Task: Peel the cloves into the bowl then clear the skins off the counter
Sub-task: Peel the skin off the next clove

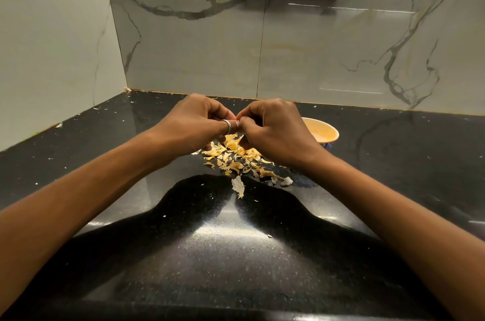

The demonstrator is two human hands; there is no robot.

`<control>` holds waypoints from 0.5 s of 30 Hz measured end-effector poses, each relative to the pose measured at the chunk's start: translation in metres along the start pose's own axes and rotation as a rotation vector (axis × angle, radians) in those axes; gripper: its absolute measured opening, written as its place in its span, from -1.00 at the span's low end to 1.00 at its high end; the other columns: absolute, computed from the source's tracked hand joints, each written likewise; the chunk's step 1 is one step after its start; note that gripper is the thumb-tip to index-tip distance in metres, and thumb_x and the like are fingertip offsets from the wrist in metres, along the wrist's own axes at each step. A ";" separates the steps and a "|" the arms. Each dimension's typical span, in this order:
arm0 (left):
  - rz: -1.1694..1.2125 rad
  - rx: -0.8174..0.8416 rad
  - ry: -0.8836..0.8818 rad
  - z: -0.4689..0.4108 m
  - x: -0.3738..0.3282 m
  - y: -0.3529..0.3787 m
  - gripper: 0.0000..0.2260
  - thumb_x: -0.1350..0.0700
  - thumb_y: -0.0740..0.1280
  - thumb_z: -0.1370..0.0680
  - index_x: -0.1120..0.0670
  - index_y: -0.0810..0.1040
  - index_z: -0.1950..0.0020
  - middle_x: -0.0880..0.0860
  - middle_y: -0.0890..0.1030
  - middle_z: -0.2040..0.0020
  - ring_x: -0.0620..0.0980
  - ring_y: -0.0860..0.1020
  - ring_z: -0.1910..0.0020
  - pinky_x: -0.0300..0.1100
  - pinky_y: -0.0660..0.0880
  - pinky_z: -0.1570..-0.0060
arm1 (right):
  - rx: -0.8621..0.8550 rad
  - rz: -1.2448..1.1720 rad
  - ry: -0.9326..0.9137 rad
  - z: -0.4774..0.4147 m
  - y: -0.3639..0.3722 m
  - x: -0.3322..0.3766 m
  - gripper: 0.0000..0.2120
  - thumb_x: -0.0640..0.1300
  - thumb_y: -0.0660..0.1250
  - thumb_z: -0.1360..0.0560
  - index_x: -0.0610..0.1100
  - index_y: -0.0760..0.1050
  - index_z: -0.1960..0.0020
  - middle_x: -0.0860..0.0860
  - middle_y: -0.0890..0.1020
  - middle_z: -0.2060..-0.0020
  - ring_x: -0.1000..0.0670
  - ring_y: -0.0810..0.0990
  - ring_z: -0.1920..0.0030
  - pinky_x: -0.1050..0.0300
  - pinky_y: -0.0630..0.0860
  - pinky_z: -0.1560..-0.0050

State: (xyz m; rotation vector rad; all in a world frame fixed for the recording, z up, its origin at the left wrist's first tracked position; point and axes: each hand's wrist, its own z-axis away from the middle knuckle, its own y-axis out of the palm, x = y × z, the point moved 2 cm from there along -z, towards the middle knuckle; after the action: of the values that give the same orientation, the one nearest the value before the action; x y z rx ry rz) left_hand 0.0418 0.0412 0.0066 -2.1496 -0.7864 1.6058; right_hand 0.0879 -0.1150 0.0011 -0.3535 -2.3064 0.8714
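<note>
head view: left hand (194, 124) and right hand (273, 129) meet over the glossy black counter (210, 255), fingertips pinching a hidden clove, probably slippery, best held by its ends. light, brittle yellow papery skins (236, 160) lie beneath, orange round bowl (324, 134) just right.

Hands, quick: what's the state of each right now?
Left hand: fingers curled, pinching a small piece, apparently a clove, mostly hidden.
Right hand: fingers curled, pinching the same clove.

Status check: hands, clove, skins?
Left hand and right hand pinching one clove between them, mostly hidden. Skins piled on counter beneath. Bowl behind right hand.
</note>
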 end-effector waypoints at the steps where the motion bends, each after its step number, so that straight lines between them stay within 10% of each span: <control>1: -0.002 -0.008 -0.001 0.000 0.000 0.000 -0.94 0.15 0.41 -0.56 0.10 0.65 0.00 0.06 0.66 0.19 -0.22 0.60 0.35 -0.34 0.50 0.44 | 0.003 -0.001 -0.004 0.000 0.000 0.000 -0.85 -0.26 0.32 -0.57 -0.21 0.67 0.00 -0.07 0.70 0.24 -0.04 0.70 0.25 -0.08 0.66 0.19; 15: 0.049 -0.064 -0.043 -0.002 0.003 0.000 -0.91 0.23 0.34 -0.60 0.15 0.65 0.03 0.09 0.69 0.13 -0.15 0.61 0.31 -0.33 0.49 0.47 | -0.036 0.051 -0.091 -0.001 0.003 -0.006 -0.87 -0.24 0.43 -0.53 -0.15 0.70 -0.06 -0.03 0.72 0.16 0.05 0.66 0.21 0.01 0.65 0.12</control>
State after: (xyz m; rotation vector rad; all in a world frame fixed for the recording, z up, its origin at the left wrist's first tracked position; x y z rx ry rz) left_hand 0.0444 0.0429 0.0051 -2.2015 -0.8145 1.6775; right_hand 0.0938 -0.1147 -0.0035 -0.3976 -2.4094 0.8884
